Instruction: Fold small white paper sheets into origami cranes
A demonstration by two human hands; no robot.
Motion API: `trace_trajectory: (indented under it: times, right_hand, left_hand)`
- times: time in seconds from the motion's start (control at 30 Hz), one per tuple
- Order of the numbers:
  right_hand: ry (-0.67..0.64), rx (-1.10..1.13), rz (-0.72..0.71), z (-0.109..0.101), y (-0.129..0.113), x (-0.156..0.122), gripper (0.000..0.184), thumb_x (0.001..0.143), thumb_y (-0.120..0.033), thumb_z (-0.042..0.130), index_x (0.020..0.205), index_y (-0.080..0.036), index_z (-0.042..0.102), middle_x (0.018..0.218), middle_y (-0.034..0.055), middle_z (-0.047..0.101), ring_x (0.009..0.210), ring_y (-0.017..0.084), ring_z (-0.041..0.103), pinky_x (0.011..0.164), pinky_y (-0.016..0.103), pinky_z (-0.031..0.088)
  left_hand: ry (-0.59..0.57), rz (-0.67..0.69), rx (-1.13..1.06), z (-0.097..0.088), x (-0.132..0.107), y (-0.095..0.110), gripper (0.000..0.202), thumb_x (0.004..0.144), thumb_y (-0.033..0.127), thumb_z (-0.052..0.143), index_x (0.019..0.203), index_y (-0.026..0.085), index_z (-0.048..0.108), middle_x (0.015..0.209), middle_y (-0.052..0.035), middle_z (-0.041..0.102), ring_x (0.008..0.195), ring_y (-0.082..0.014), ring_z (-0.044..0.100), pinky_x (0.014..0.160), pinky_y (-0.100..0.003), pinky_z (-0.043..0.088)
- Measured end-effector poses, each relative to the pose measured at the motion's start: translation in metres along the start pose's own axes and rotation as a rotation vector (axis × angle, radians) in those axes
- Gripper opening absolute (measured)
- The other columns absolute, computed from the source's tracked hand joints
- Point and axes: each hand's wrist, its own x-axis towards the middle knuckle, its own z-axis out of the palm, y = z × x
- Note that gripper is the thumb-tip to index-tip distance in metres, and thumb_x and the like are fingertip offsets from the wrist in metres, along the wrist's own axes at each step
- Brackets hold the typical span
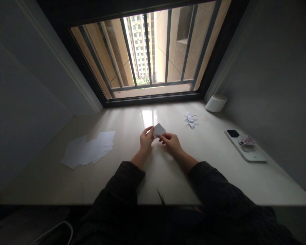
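Note:
A small folded piece of white paper (159, 129) is held up between my two hands, a little above the table. My left hand (146, 137) pinches its left edge between thumb and fingers. At its lower right corner, my right hand (171, 141) grips the paper with thumb and forefinger. The folded paper is roughly diamond-shaped, with a layered edge showing on the right. Beyond my right hand lie folded paper figures (190, 119) with pointed tips, close together; I cannot tell exactly how many.
Loose white paper sheets (90, 149) lie overlapping on the left of the pale table (132, 119). On the right rests a white phone (252, 154) with a round grip on its back. A white cylindrical object (216, 103) stands in the far right corner, beside the barred window (153, 100).

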Motion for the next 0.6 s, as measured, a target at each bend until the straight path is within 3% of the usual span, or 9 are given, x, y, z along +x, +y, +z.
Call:
trace_trajectory:
  times: [0.23,0.33,0.47,0.6]
  right_hand:
    - [-0.143,0.039,0.045,-0.001,-0.002,0.000,0.041,0.070,-0.057,0.065,0.069,-0.016,0.070,0.065,0.0060,0.067,0.053,0.013,0.053,0.045,0.024,0.040]
    - [-0.030,0.025,0.055,-0.003,0.000,0.000,0.043,0.067,-0.060,0.067,0.073,-0.017,0.066,0.070,0.0060,0.067,0.054,0.014,0.055,0.042,0.023,0.040]
    - [0.213,0.101,-0.049,-0.007,0.001,0.005,0.052,0.057,-0.052,0.079,0.095,-0.023,0.059,0.103,0.0068,0.068,0.078,0.018,0.064,0.060,0.027,0.051]
    - [0.041,0.306,-0.028,-0.007,0.000,0.009,0.055,0.062,-0.049,0.077,0.107,-0.022,0.061,0.101,0.0077,0.070,0.088,0.021,0.066,0.078,0.035,0.052]
  left_hand:
    - [-0.001,0.089,0.071,-0.002,0.002,0.005,0.045,0.067,0.037,0.076,0.102,0.012,0.064,0.081,-0.0073,0.070,0.068,-0.0146,0.066,0.067,-0.028,0.052]
    - [-0.040,0.175,0.133,-0.003,0.003,0.006,0.044,0.070,0.039,0.074,0.103,0.013,0.064,0.087,-0.0092,0.072,0.071,-0.0164,0.067,0.066,-0.028,0.052]
    - [-0.163,0.287,0.245,-0.001,-0.003,0.009,0.038,0.075,0.040,0.070,0.104,0.015,0.064,0.098,-0.0118,0.072,0.083,-0.0203,0.068,0.071,-0.031,0.053]
    - [-0.257,0.325,0.302,0.003,-0.011,0.011,0.036,0.077,0.040,0.068,0.104,0.016,0.063,0.101,-0.0123,0.072,0.090,-0.0233,0.068,0.074,-0.032,0.054]
